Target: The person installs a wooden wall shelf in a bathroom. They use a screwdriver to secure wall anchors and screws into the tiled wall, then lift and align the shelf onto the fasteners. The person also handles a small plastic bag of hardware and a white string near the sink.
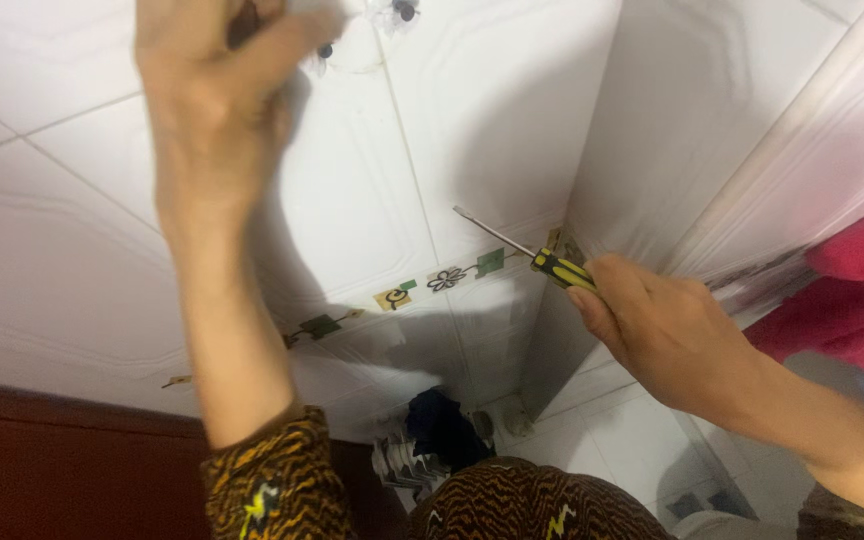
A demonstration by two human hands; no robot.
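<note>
White tiled walls [512, 110] meet at a corner, where the right hand [667, 335] has its fingers wrapped around a screwdriver [537, 258] by its yellow-and-black handle. That tool looks light, stiff and grippy at the handle, its thin shaft slick. The left hand [217, 100] is pinched shut on something small and hidden near the wall's top edge.

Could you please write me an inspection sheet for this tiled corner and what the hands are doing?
Surface: white tiled wall with a patterned strip.
Job's things: screwdriver, yellow-and-black handle, tip free of the wall; dark screw holes near the top.
Clutter: dark cloth low in the corner.
Grippers: left hand raised, fingers closed at the wall by the holes; right hand grips the screwdriver.
Cables: nothing seen.
Surroundings: red cloth at right; brown panel at lower left.
</note>
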